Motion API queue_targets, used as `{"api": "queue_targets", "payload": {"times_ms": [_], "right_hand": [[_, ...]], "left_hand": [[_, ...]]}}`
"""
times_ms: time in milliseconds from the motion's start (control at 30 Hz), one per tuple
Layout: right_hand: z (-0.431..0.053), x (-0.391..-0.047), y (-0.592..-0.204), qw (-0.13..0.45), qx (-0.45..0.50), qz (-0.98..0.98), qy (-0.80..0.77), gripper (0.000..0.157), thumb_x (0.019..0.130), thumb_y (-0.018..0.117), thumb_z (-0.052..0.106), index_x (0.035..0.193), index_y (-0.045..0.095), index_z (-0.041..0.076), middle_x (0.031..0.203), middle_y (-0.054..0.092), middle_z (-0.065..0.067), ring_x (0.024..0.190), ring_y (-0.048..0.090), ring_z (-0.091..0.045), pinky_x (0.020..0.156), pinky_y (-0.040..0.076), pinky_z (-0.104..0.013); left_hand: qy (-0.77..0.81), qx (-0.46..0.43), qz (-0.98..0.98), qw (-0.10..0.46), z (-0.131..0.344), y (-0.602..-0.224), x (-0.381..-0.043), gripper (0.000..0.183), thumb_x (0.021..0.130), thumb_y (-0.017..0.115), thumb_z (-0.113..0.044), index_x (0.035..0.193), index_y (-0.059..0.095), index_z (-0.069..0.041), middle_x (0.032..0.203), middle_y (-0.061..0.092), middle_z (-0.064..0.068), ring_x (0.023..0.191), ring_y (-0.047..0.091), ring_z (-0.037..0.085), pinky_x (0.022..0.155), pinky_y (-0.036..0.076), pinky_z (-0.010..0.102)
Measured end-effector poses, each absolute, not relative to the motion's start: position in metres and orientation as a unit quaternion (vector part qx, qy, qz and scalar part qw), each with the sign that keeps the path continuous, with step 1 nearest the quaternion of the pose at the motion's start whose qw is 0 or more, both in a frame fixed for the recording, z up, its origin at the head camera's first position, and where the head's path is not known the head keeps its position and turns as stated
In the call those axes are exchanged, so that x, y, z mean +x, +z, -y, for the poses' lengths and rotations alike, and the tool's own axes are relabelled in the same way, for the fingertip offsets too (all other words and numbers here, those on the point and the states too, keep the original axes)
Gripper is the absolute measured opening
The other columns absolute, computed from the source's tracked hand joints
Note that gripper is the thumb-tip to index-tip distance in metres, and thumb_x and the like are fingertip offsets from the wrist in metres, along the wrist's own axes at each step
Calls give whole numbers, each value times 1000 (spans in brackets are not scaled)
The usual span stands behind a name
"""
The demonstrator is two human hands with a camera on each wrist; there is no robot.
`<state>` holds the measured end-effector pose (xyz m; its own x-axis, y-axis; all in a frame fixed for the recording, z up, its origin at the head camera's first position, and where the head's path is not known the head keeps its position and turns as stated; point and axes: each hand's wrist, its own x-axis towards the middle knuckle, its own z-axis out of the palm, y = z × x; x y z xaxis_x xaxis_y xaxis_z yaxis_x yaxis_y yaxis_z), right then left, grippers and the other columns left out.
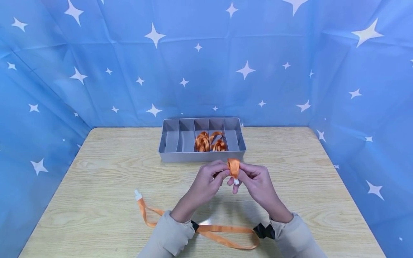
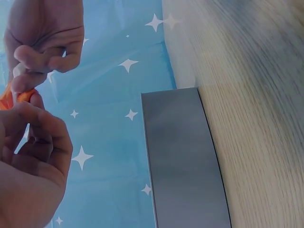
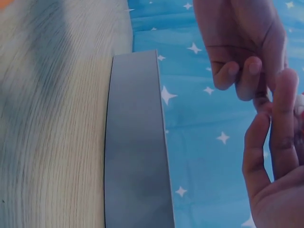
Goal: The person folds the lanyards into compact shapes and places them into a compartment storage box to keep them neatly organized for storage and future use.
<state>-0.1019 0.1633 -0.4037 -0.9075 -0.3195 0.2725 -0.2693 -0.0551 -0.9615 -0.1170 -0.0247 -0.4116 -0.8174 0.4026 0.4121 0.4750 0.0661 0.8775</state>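
Between both hands, held up in front of the grey tray, is an orange lanyard (image 1: 233, 167) folded into a small flat coil. A white clip (image 1: 236, 181) pokes out below it. My left hand (image 1: 206, 182) pinches the coil's left side between thumb and fingers. On the other side, my right hand (image 1: 258, 183) pinches it the same way, some fingers extended underneath. In the left wrist view only a bit of orange lanyard (image 2: 24, 96) shows among the fingertips. A second orange lanyard (image 1: 226, 228) lies loosely looped on the table beneath the forearms, its white clip (image 1: 138, 195) toward the left.
A grey divided tray (image 1: 201, 157) stands at the table's back edge, just beyond the hands. Coiled orange lanyards (image 1: 202, 142) occupy its third and fourth compartments from the left. Behind it hangs a blue curtain (image 1: 206, 71) with white stars. Wood-grain table (image 1: 96, 172) extends to either side.
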Motion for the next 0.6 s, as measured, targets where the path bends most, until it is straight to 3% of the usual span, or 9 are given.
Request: {"api": "queue_targets", "payload": {"times_ms": [133,367,600], "right_hand": [[-163,-103,-407,13,-214,-690,-691,28,102,51,1,126,61,-13,77,71,-16,56,66,-22,54,56,-36],[-160,-103,-412,-12,-221,-704,-675,27,101,52,-3,123,65,-9,76,70,-17,55,64,-19,46,53,-33],[-156,-100,-410,-32,-210,-740,-638,25,98,57,-2,121,69,-1,72,69,-12,41,49,-16,37,40,-29]], "left_hand": [[-607,-312,731,18,26,-412,-118,18,101,55,-4,96,72,-1,93,65,6,74,52,14,62,44,22],[-653,-307,693,-17,30,-412,-120,30,104,48,-7,83,68,2,85,58,7,57,43,9,51,38,23],[-663,-286,691,-29,31,-409,-122,25,102,57,-9,86,73,0,77,54,5,60,40,10,55,33,21]]}}
